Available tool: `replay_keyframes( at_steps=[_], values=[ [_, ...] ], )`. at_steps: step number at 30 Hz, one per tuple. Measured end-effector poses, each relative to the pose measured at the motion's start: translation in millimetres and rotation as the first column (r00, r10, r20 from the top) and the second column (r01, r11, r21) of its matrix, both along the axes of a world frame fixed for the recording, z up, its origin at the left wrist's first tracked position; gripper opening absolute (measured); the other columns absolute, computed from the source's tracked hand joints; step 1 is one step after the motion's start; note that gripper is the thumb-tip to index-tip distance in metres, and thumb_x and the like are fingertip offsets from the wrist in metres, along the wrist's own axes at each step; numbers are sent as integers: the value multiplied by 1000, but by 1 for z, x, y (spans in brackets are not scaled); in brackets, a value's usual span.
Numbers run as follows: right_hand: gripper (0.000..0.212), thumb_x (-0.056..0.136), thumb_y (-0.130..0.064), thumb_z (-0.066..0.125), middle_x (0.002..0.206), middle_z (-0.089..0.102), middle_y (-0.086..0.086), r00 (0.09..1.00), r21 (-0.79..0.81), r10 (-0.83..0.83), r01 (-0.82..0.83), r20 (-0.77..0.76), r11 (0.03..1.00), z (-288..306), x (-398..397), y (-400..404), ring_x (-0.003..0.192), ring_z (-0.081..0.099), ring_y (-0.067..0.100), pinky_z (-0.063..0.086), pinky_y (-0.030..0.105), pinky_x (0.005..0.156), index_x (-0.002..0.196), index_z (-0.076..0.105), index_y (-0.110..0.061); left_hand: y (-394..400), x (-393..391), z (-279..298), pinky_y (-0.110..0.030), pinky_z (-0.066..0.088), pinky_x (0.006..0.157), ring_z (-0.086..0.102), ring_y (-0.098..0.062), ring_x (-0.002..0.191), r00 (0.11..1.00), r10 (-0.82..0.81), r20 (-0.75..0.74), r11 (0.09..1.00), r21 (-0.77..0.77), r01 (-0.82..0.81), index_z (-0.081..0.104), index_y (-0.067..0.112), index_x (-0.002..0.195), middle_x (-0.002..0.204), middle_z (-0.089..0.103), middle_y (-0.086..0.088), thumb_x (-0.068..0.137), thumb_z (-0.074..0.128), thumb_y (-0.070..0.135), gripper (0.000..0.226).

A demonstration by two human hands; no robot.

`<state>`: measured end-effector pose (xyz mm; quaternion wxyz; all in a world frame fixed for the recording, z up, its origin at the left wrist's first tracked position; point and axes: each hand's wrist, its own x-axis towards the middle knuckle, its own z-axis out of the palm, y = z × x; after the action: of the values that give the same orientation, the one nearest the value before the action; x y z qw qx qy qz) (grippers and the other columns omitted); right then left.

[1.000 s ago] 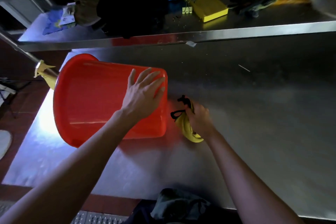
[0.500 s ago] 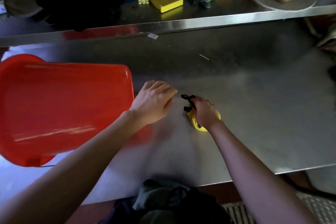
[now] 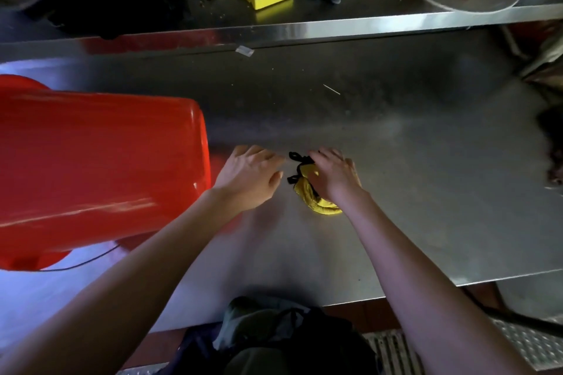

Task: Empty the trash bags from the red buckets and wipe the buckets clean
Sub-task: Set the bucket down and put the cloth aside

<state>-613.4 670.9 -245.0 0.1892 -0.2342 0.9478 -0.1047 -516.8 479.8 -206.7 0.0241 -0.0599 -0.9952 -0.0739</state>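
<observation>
On steel table (image 3: 396,192): right hand (image 3: 333,175) fingers grip yellow cloth (image 3: 316,204); left hand (image 3: 249,175) relaxed beside red bucket (image 3: 97,167).

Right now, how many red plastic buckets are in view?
1. The red plastic bucket lies on its side at the left of the steel table, left of both hands. Others may sit outside the frame.

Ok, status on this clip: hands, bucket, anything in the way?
Right hand gripping the yellow cloth on the steel table. Left hand open beside it, off the red bucket. Bucket on its side, left. Nothing between.
</observation>
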Motion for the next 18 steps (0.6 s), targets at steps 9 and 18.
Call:
replay_keyframes(
  at_steps=[9, 18],
  values=[
    [51, 101, -32, 51, 156, 43, 2, 974, -137, 177, -196, -139, 971, 59, 0, -63, 142, 39, 28, 38, 45, 113, 150, 44, -21, -44, 26, 45, -44, 52, 90, 70, -29, 108, 975, 138, -176, 990, 28, -135, 74, 15, 118, 114, 76, -4, 92, 55, 30, 36],
    [41, 101, -32, 56, 144, 56, -1, 913, -256, 251, -339, -322, 905, 127, 47, -151, 131, 50, 25, 45, 44, 104, 139, 57, -19, -121, 100, 97, -44, 49, 94, 67, -29, 113, 873, 289, -392, 957, 103, -271, 74, 15, 119, 115, 75, -1, 94, 57, 25, 32]
  ],
)
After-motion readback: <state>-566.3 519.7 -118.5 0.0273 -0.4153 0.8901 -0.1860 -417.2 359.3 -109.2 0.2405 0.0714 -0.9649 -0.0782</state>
